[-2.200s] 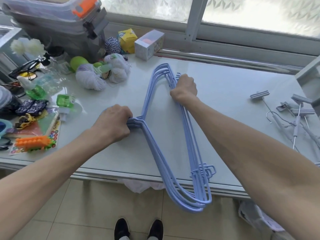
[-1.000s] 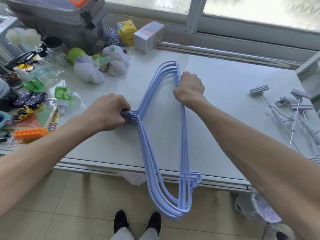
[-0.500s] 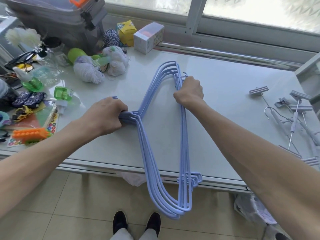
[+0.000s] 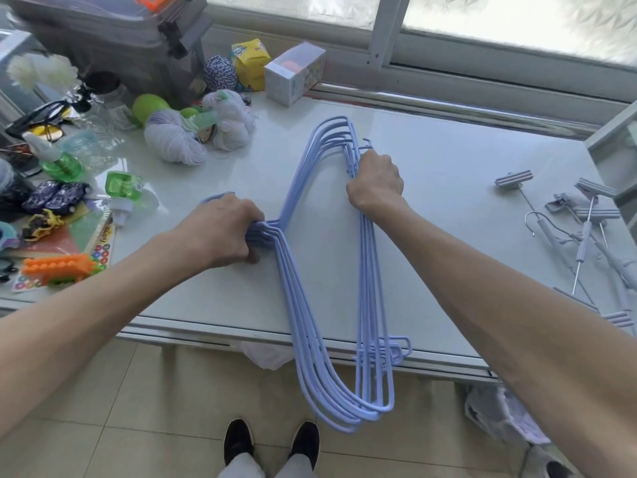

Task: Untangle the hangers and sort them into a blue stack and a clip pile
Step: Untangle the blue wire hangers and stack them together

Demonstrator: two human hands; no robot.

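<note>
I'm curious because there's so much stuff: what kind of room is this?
Probably a room at home, maybe a utility or hobby corner. A white table stands by a frosted window, with yarn, toy cars and clothes hangers on it, above a tiled floor.

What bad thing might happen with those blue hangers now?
The blue hangers stick out well past the table edge, so if the left hand or right hand lets go, the stack may tip onto the floor. Their small loops near the edge sit bunched together and might snag again. A wide swing could also knock the clip hangers or the yarn.
</note>
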